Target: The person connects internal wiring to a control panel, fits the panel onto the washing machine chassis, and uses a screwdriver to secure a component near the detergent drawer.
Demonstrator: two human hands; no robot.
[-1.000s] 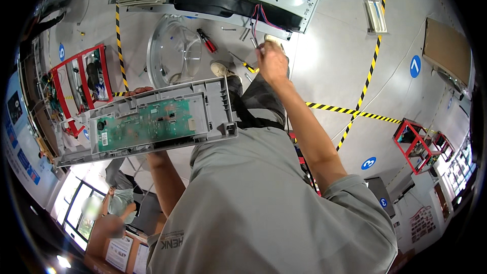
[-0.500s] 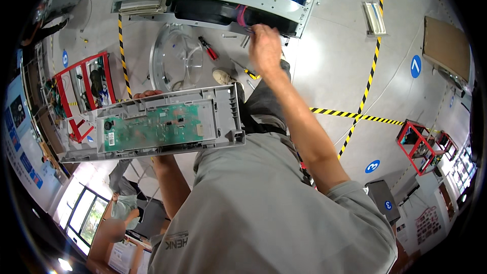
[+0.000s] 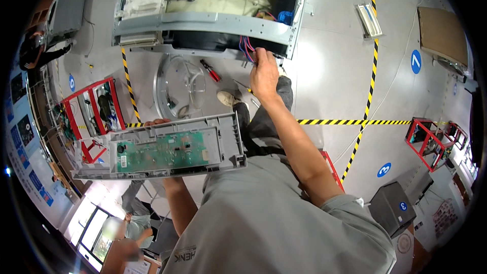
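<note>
A grey plastic control panel lies across the left side of my lap, its back facing up with a green circuit board set in it. My left hand grips it from underneath; only the fingertips show over its far edge. Ahead stands a washing machine with its top off and an open dark slot along the front. Pink and blue wires hang out of that slot at its right part. Closed fingers of my right hand pinch these wires; their ends are hidden.
A round clear door ring, red-handled pliers and a partly hidden screwdriver lie on the floor by my shoes. A white drawer lies to the right. Red frames stand at the left. Another person is behind at left.
The view has shifted, so more of the machine's inside shows. My right hand stays at the slot, its blur gone, and the wires stand out more clearly. My left hand still holds the panel.
</note>
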